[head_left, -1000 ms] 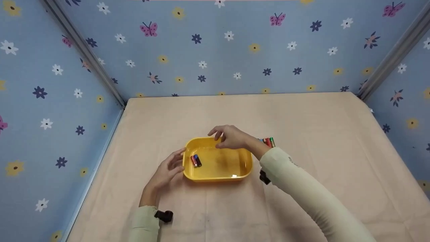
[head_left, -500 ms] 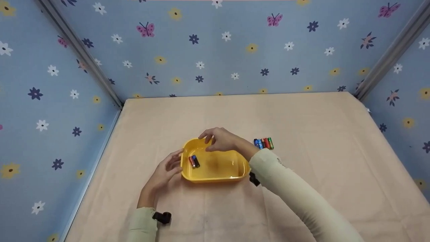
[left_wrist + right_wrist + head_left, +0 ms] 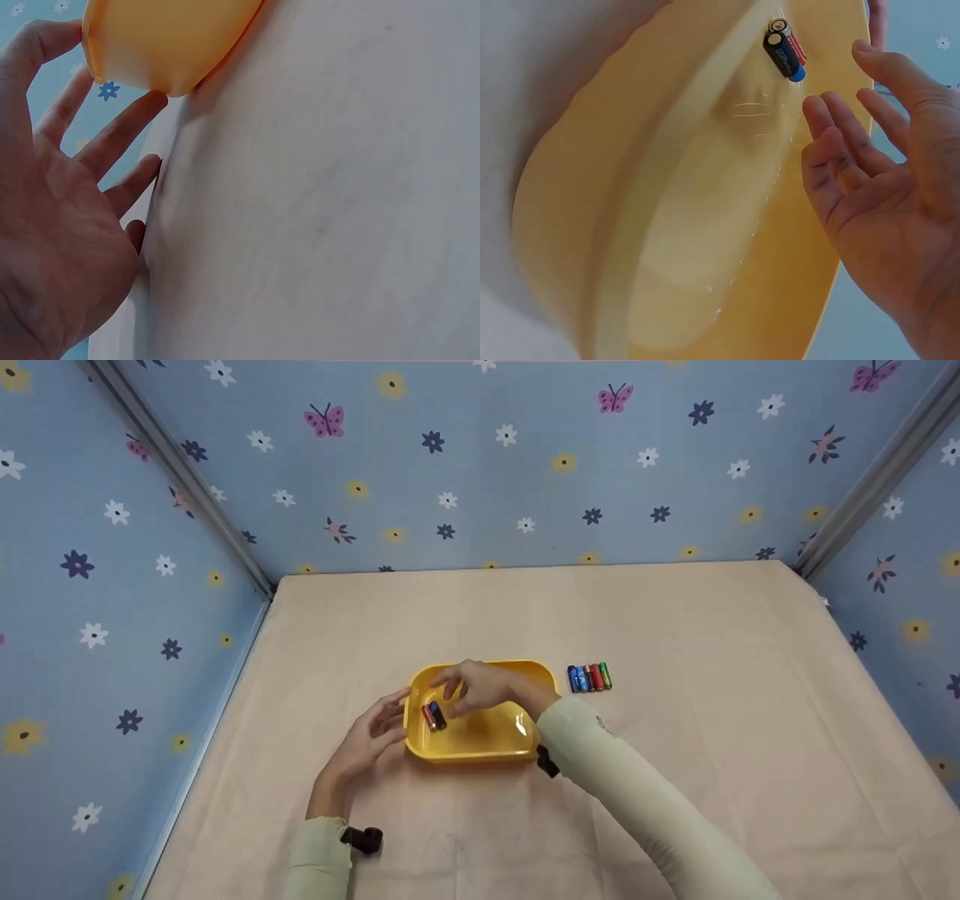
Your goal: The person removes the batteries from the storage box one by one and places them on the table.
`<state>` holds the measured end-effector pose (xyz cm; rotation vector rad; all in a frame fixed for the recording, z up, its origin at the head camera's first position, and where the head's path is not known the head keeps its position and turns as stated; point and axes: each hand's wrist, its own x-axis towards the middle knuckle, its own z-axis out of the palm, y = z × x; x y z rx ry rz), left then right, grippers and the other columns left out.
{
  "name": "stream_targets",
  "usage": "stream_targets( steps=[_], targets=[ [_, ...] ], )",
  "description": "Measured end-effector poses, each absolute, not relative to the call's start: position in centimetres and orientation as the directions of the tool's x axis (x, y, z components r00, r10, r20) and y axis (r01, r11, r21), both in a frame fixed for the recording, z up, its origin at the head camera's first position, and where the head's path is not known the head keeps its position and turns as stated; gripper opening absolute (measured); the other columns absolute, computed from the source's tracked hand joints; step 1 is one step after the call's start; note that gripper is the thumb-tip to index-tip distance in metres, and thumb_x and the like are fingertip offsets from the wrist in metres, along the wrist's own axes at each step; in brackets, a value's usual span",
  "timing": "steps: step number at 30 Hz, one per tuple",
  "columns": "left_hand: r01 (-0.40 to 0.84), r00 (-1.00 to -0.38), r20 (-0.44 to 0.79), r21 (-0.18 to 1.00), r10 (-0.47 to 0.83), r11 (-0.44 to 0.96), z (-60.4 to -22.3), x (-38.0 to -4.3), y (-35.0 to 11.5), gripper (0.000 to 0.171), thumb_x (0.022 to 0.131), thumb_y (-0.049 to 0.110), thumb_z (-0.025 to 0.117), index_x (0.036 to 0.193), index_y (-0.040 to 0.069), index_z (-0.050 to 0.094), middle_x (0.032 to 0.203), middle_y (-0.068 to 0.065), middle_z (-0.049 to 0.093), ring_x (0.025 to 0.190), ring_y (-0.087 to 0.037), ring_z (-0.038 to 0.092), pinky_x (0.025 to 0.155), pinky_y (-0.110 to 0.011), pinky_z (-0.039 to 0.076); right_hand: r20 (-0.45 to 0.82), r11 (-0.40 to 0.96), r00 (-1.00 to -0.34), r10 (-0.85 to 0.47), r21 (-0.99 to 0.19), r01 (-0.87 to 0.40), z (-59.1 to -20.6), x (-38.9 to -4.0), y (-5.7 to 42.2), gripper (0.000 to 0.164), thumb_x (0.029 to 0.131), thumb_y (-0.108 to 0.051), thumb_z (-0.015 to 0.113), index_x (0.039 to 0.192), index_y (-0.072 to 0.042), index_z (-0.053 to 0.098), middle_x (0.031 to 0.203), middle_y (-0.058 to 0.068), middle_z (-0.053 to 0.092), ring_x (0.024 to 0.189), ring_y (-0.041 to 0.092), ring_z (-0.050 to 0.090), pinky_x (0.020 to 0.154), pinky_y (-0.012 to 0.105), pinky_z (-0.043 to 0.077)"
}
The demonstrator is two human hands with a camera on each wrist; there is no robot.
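A yellow plastic tray (image 3: 480, 754) stands on the cloth-covered table. Inside it, at the left end, a red battery (image 3: 430, 718) and a dark battery with a blue end (image 3: 438, 715) lie side by side. My left hand (image 3: 364, 746) rests at the tray's left end; its thumb and a finger touch the wall in the left wrist view, the fingers spread and fairly straight. Over the tray hovers my right hand (image 3: 480, 686), just right of the two batteries (image 3: 784, 52). Its fingers are loosely bent and hold nothing in the right wrist view.
Several batteries (image 3: 589, 678) in blue, red and green lie in a neat row on the tablecloth (image 3: 675, 720), right of the tray. Blue flowered panels (image 3: 487, 472) enclose the table at the back and both sides.
My right hand has moved left and down toward the two batteries in the tray. The battery row, partly hidden by the right arm before, now shows fully. My left hand has stayed put.
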<state>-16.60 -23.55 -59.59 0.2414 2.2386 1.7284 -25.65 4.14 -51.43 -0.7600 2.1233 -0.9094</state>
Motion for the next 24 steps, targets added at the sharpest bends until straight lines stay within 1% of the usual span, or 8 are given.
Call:
stream_targets(
  steps=[1, 2, 6, 9, 13, 17, 20, 24],
  targets=[
    [-0.044, -0.938, -0.128, 0.966, 0.322, 0.255, -60.6, -17.1, -24.0, 0.071, 0.111, 0.015, 0.07, 0.176, 0.019, 0.041, 0.174, -0.024, 0.05, 0.162, -0.046, 0.051, 0.129, -0.061, 0.05, -0.369, 0.585, -0.585, -0.722, -0.777, -0.232, -51.6, -25.7, 4.0, 0.064, 0.105, -0.012, 0.078, 0.165, -0.009, 0.058, 0.151, 0.021, 0.071, 0.137, 0.038, 0.07, 0.122, 0.051, 0.058],
    [-0.044, -0.936, -0.129, 0.966, 0.327, 0.255, -60.6, -17.2, -24.1, 0.072, 0.111, 0.017, 0.071, 0.176, 0.02, 0.04, 0.174, -0.024, 0.05, 0.162, -0.046, 0.05, 0.129, -0.061, 0.05, -0.376, 0.588, -0.583, -0.72, -0.777, -0.224, -51.8, -25.8, 3.9, 0.064, 0.105, -0.012, 0.078, 0.165, -0.009, 0.057, 0.15, 0.021, 0.071, 0.138, 0.038, 0.07, 0.123, 0.051, 0.058],
    [-0.047, -0.933, -0.135, 0.965, 0.334, 0.258, -60.6, -17.2, -24.2, 0.073, 0.111, 0.02, 0.072, 0.176, 0.02, 0.04, 0.174, -0.024, 0.051, 0.161, -0.046, 0.051, 0.129, -0.06, 0.05, -0.406, 0.609, -0.581, -0.705, -0.766, -0.204, -52.9, -25.8, 3.5, 0.064, 0.105, -0.013, 0.079, 0.165, -0.006, 0.057, 0.15, 0.021, 0.073, 0.137, 0.036, 0.071, 0.124, 0.051, 0.057],
    [-0.066, -0.934, -0.155, 0.96, 0.321, 0.272, -59.4, -16.4, -23.9, 0.072, 0.111, 0.017, 0.071, 0.176, 0.017, 0.04, 0.174, -0.025, 0.05, 0.162, -0.047, 0.051, 0.13, -0.061, 0.048, -0.414, 0.616, -0.586, -0.696, -0.764, -0.192, -53.6, -25.8, 3.3, 0.063, 0.105, -0.014, 0.079, 0.163, -0.004, 0.058, 0.148, 0.021, 0.075, 0.128, 0.03, 0.073, 0.121, 0.048, 0.059],
    [-0.08, -0.935, -0.167, 0.959, 0.313, 0.273, -59.2, -16.4, -23.9, 0.071, 0.111, 0.017, 0.071, 0.176, 0.018, 0.041, 0.175, -0.024, 0.049, 0.162, -0.046, 0.05, 0.131, -0.059, 0.049, -0.403, 0.609, -0.599, -0.692, -0.771, -0.184, -54.0, -25.8, 3.1, 0.06, 0.105, -0.013, 0.079, 0.161, -0.001, 0.06, 0.141, 0.02, 0.078, 0.108, 0.019, 0.069, 0.107, 0.035, 0.062],
    [-0.073, -0.934, -0.162, 0.959, 0.318, 0.274, -59.4, -16.6, -24.0, 0.071, 0.111, 0.017, 0.071, 0.175, 0.019, 0.041, 0.176, -0.022, 0.049, 0.163, -0.046, 0.049, 0.13, -0.06, 0.049, -0.383, 0.601, -0.609, -0.695, -0.774, -0.199, -54.4, -25.7, 2.5, 0.054, 0.104, -0.012, 0.08, 0.155, 0.002, 0.065, 0.129, 0.019, 0.081, 0.095, 0.014, 0.063, 0.087, 0.022, 0.055],
    [-0.066, -0.932, -0.157, 0.96, 0.326, 0.273, -59.4, -16.7, -24.1, 0.071, 0.111, 0.017, 0.071, 0.175, 0.021, 0.041, 0.176, -0.022, 0.05, 0.164, -0.045, 0.049, 0.13, -0.06, 0.049, -0.376, 0.604, -0.615, -0.693, -0.768, -0.212, -54.6, -25.3, 1.9, 0.044, 0.104, -0.011, 0.081, 0.145, 0.0, 0.071, 0.112, 0.012, 0.079, 0.088, 0.012, 0.06, 0.078, 0.019, 0.051],
    [-0.069, -0.925, -0.157, 0.965, 0.346, 0.254, -59.5, -16.7, -24.1, 0.071, 0.111, 0.015, 0.07, 0.176, 0.02, 0.04, 0.176, -0.022, 0.049, 0.164, -0.046, 0.048, 0.131, -0.061, 0.047, -0.363, 0.614, -0.618, -0.697, -0.748, -0.253, -54.8, -24.6, 1.0, 0.033, 0.1, -0.008, 0.084, 0.131, 0.0, 0.077, 0.092, 0.001, 0.068, 0.081, 0.011, 0.057, 0.071, 0.018, 0.047]
  ],
)
